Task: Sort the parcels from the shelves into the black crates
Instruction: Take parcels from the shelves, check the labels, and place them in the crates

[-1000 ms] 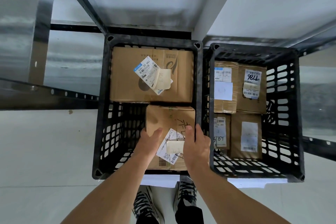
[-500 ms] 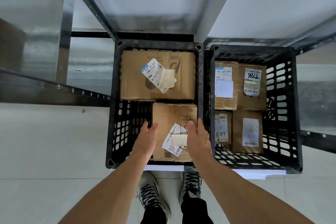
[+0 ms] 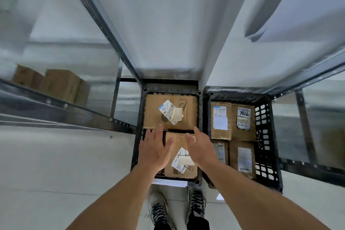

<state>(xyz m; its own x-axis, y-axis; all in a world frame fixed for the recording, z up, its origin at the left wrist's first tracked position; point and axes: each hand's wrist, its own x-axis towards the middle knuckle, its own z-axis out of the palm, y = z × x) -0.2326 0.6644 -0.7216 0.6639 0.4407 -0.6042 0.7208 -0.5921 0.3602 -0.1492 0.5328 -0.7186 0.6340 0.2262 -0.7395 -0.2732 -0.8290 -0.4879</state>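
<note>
White floor and our shoes [image 3: 158, 209] lie nearest, straight below the wrists. Ahead of them both arms reach out over the left crate [image 3: 171, 90]. The left hand [image 3: 155, 150] and the right hand [image 3: 200, 147] are released, fingers straight and spread, and grasp nothing. Between and beneath the palms lies the small box [image 3: 184, 171], label up, flat in the near half of that crate. It looks settled, though blur keeps us from saying whether either palm touches it. Just beyond the fingertips the big box [image 3: 155, 117] fills the far half, so that crate has little room left except a gap under the left hand. Right of the right hand stands the right crate [image 3: 265, 136], where four parcels [image 3: 242, 121] lie side by side, labels up. Farther off, well to the left of the left hand, more boxes [image 3: 59, 84] wait on a shelf [image 3: 56, 102]. We judge the placing step done for this parcel and the task only partly through, since the shelf holds stock. The next move calls for us to lift both hands clear of the rim, turn left and reach for a shelf box. We should take it with a hand on each side, read its label, and choose the crate it belongs in.
</note>
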